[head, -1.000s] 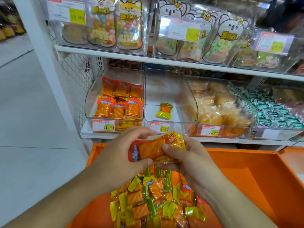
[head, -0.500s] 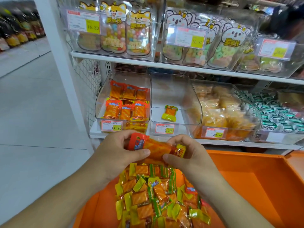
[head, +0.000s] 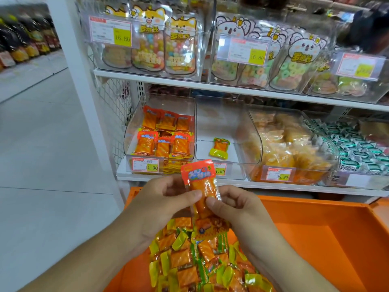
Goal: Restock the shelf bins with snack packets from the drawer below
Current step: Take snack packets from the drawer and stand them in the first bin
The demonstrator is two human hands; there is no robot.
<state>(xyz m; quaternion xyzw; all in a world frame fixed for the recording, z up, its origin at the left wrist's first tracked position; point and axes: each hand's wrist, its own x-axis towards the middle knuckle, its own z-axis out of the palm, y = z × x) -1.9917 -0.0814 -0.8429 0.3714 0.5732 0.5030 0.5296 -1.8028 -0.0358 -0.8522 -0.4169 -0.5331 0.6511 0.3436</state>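
While both hands pinch it, a red-topped packet [head: 200,186] stands upright in front of the shelf edge, above the drawer [head: 315,239]. The left hand [head: 162,203] grips the packet's left side, thumb pressed on its front; the right hand [head: 237,207] grips the right side, thumb tip on the front just below the left thumb. The other fingers of both hands curl behind the packet. A second packet [head: 210,226] with a yellow and orange end hangs just under the first, between the palms; which hand carries it cannot be told.

Below the hands, the orange drawer holds a heap [head: 200,266] of orange packets with yellow-green ends at its left; its right part shows bare floor.

On the lower shelf [head: 273,185], the left bin [head: 130,131] holds red-topped packets in rows. The middle bin [head: 219,114] holds a single packet [head: 219,148] with a yellow-green end, lying near its front. To the right stand a bin of pale yellow snacks [head: 290,144] and one of green-and-white sweets [head: 357,148]. Price tags [head: 145,165] hang on the bin fronts.

The upper shelf carries clear bins of animal-shaped candy pouches [head: 164,45].
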